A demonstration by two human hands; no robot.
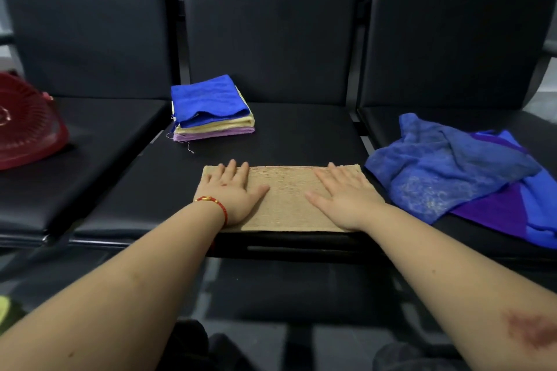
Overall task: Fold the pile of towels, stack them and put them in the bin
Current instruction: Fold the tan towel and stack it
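Both hands, left (230, 190) and right (346, 194), press flat on one tan towel (286, 199); folded stack (211, 107) behind, loose blue pile (461, 172) right, red bin (27, 123) left.

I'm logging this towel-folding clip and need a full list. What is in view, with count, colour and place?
Flat tan ribbed towel: one, tan, front edge of the middle seat, under both hands.
Stack of folded towels: one stack, blue on top, pale yellow and lilac layers below, back left of the middle seat.
Loose pile of unfolded towels: one pile, blue and purple, on the right seat.
Red plastic slotted bin: one, red, on the left seat, tipped on its side.
Black padded seats: three in a row, black.
Red cord bracelet: one, red with a gold bead, on the left wrist.
Left hand: flat on the tan towel's left part.
Right hand: flat on its right part.
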